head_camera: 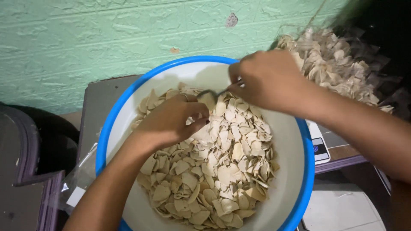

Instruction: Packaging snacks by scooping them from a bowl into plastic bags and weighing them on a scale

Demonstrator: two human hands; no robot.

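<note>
Two hands work over a big white basin with a blue rim [107, 128], which sits on a grey table [100, 100] against a green wall [85, 38]. The left hand [171, 122] rests on the heap of pale, dry chips [222, 171] near the far side of the basin, its fingers curled and pressed around one chip. The right hand [267, 79] hovers just beyond it by the far rim, fingers closed on a thin dark tool [214, 92] whose tip meets that same chip; what kind of tool it is I cannot tell. To do this well, the left hand should keep the chip steady and low over the basin, so any bits fall back inside, and the right should work with small, light moves, since such thin pieces likely snap easily. A clear bag of more chips [338, 64] lies beyond the basin's right edge, and a small white device [319, 145] peeks out below it.
</note>
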